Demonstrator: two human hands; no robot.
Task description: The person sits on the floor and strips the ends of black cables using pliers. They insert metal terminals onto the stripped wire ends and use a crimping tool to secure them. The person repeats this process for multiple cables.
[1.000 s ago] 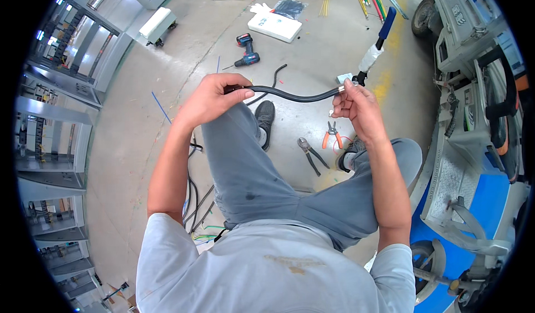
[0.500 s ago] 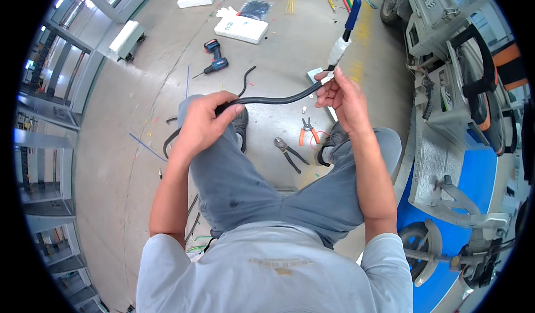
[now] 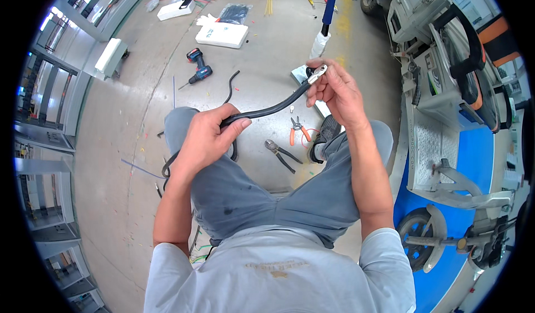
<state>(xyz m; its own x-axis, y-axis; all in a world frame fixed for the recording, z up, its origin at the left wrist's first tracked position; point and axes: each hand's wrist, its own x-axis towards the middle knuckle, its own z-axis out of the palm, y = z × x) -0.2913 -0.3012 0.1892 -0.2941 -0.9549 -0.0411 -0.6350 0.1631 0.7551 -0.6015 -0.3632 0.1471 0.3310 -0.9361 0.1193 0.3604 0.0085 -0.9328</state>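
A thick black cable [image 3: 270,111] runs in a gentle curve between my hands, above my knees. My left hand [image 3: 207,137] is closed around it, thumb along the top. At its far right end sits a silver cable lug [image 3: 317,74], its flat, holed tongue showing. My right hand [image 3: 341,94] pinches this lug between thumb and fingers. The cable's other part trails behind my left wrist. Below on the floor lie diagonal cutters [image 3: 283,156] with dark handles and orange-handled wire strippers [image 3: 299,130]. Beyond my right hand stands a blue-handled tool [image 3: 329,13] wrapped in white.
A cordless drill [image 3: 198,67] lies on the floor at the far left. Further off are a white box [image 3: 222,35], a plastic bag [image 3: 234,13] and coloured rods. A grey vehicle [image 3: 429,57] stands on the right, beside a blue mat [image 3: 473,168].
Both hands have come slightly nearer my body with the cable. The lug has turned, so its holed tongue shows more clearly. The whole view has shifted a little.
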